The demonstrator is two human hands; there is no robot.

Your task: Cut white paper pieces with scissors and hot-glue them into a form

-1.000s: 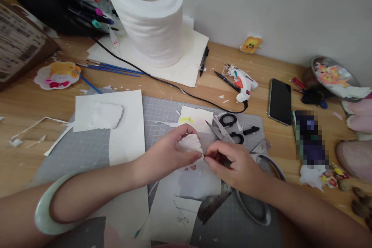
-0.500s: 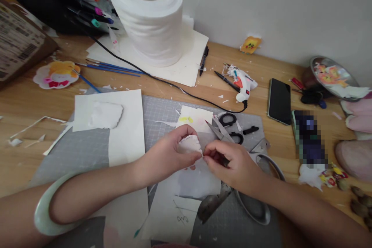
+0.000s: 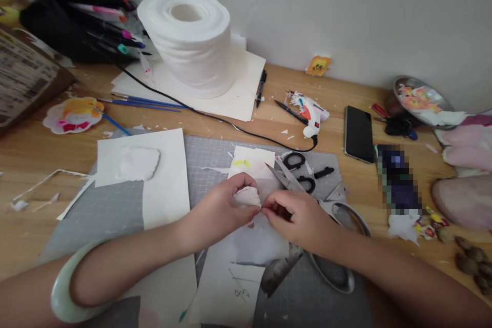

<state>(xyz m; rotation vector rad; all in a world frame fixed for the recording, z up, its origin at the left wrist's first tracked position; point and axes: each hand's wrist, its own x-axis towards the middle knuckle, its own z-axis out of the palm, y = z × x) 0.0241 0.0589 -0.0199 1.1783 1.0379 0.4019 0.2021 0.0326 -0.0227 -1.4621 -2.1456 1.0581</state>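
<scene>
A small white piece with a ragged edge (image 3: 247, 196), paper or thin padding, is held between the thumb and fingers of my left hand (image 3: 230, 204). My right hand (image 3: 292, 215) pinches at the lower right corner of that same piece, thumb and forefinger pressed together. Under both hands lie sheets of white paper (image 3: 246, 292), one with pen marks. Just beyond the right hand rest black-handled scissors (image 3: 290, 179), partly open. A larger pair of metal-handled scissors (image 3: 348, 282) lies partly beneath my right forearm. Another white padded cutout (image 3: 138, 163) sits on paper to the left.
A grey cutting mat (image 3: 215, 148) covers the middle of the wooden table. Behind stand a big white tissue roll (image 3: 192, 56) and a glue gun (image 3: 313, 118) whose black cord crosses the table. Two phones, one a dark phone (image 3: 359, 133), and a metal bowl (image 3: 392, 97) are at right.
The view has shifted slightly, so the objects at the back appear lower and further left. Both hands keep their hold on the small white piece, with little change in their grip.
</scene>
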